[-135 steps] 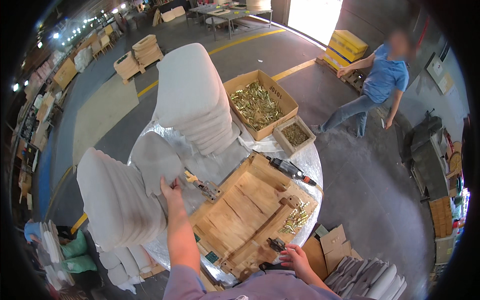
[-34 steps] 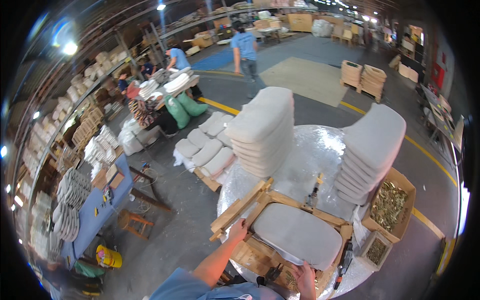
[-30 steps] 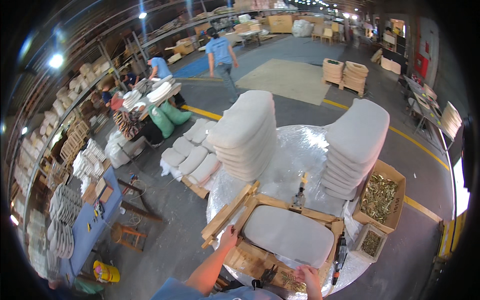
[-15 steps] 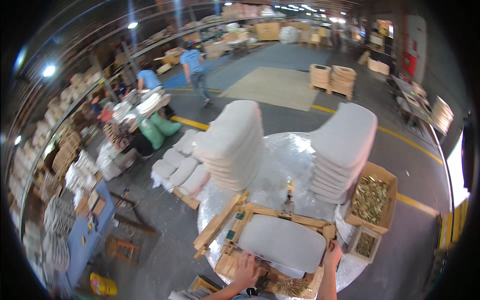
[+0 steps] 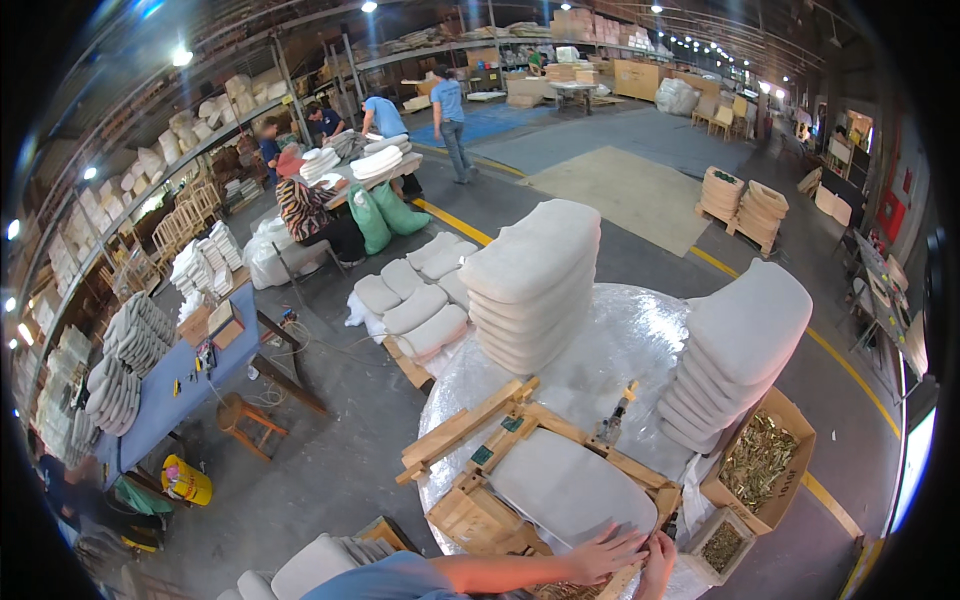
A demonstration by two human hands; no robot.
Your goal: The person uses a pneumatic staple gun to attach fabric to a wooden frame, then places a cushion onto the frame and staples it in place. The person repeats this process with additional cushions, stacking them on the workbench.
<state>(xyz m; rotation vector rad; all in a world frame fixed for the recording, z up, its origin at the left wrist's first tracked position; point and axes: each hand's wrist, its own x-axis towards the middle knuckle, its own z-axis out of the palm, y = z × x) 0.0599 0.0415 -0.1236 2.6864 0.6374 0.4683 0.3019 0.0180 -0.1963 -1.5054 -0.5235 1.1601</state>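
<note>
A pale grey padded seat cushion (image 5: pixel 572 482) lies inside a wooden jig (image 5: pixel 592 452) on the round, film-wrapped table. My left hand (image 5: pixel 607 553) reaches across to the right and lies over the cushion's near right corner, fingers stretched out. Beside it, my right hand (image 5: pixel 657 562) has its fingers curled at the jig's right rail; whatever is between them is hidden. A dark clamp (image 5: pixel 669 526) sits on the rail just beyond that hand. Another clamp (image 5: pixel 610 428) with a yellowish tip stands on the far rail. Small brass-coloured fasteners are partly covered by my left forearm.
Two tall cushion stacks (image 5: pixel 530 285) (image 5: pixel 745 340) stand on the table (image 5: pixel 635 330). At its right are a cardboard box (image 5: pixel 765 455) of brass-coloured hardware and a smaller box (image 5: pixel 722 547). More cushions (image 5: pixel 318 570) lie near my left side. Several people work at the far left.
My left hand has moved right, from the jig's near left side to the cushion's near right corner. My right hand stays at the right rail. The whole view has turned left.
</note>
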